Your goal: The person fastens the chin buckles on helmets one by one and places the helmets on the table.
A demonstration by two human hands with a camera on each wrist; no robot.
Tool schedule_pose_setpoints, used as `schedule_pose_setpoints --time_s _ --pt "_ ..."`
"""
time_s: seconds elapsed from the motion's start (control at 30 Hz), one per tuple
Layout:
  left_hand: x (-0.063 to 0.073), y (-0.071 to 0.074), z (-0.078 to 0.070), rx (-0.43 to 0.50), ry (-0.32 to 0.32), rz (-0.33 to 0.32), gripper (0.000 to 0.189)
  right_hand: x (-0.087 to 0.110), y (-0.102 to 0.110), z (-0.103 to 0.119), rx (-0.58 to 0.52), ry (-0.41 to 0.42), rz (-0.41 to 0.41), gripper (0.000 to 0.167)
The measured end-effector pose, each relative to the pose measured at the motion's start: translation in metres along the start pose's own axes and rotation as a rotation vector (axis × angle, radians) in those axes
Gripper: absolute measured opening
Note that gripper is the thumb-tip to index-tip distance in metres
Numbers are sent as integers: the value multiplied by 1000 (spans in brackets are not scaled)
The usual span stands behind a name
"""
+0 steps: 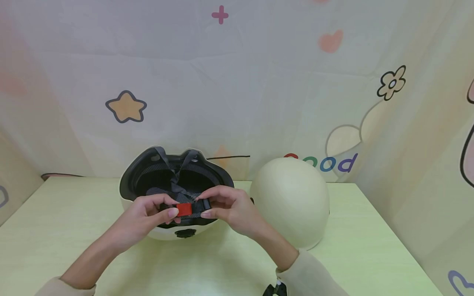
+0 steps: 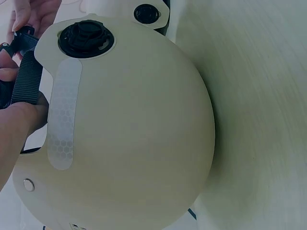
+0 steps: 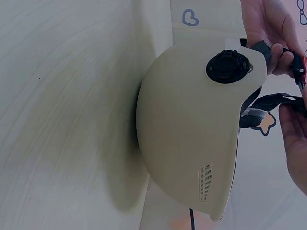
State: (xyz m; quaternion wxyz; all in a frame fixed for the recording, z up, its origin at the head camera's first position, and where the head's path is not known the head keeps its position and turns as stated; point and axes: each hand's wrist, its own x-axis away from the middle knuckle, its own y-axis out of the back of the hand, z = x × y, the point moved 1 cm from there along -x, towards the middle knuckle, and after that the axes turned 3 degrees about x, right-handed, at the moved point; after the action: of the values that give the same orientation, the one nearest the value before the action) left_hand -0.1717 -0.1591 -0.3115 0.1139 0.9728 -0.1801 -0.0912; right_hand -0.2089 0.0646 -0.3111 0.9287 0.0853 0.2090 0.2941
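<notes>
A cream helmet (image 1: 127, 207) lies upside down on the table, its black padded inside facing up and toward me. Dark chin straps (image 1: 179, 181) come out of it to a buckle with a red part (image 1: 184, 209) and a black part (image 1: 204, 204). My left hand (image 1: 148, 213) pinches the red part between thumb and fingers. From the other side, my right hand (image 1: 233, 207) pinches the black part with thumb and forefinger. The two parts sit end to end over the helmet's near rim. A black dial (image 3: 228, 67) shows on the shell in the right wrist view.
Dome up, a second cream helmet (image 1: 290, 201) stands on the table just right of my right hand. A printed curtain (image 1: 240, 102) hangs behind the pale table (image 1: 74, 205). Something small and black (image 1: 275, 289) shows beside my right sleeve.
</notes>
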Motion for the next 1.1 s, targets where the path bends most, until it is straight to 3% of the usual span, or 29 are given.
schedule_pose_setpoints --time_s 0.8,1.1 --pt "0 -3 3 80 -58 -23 26 2 0 -2 -33 -13 -11 29" --pt "0 -4 4 74 -72 -40 23 2 -2 -3 -35 39 -9 29"
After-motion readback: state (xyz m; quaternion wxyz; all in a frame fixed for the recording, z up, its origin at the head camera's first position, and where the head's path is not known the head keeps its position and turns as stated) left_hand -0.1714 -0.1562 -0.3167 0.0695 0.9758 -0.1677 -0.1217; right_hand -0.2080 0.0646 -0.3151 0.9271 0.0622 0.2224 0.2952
